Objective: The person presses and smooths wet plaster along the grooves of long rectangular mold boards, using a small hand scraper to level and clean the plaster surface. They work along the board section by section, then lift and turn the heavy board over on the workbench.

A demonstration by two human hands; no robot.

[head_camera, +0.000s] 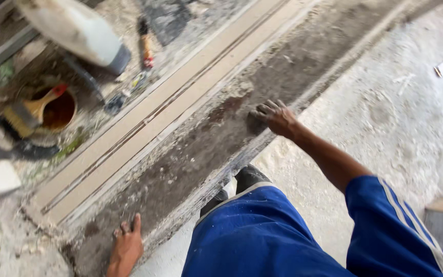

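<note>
Dusty workbench [190,154]; paintbrush [29,110], white bottle [75,28] beside.

One head camera looks steeply down, close over the dusty workbench [190,154].

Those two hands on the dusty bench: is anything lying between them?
In the head view, only bare, sawdust-strewn bench top lies between the left hand and right hand.

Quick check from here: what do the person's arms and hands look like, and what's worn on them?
Both hands are bare: no gloves, rings or watch show. The right hand leads to a bare forearm and a short blue sleeve with pale stripes along it. The left hand shows only to the wrist at the frame's bottom edge, so no sleeve is visible there. Blue shorts flecked with dust match the sleeve.
</note>
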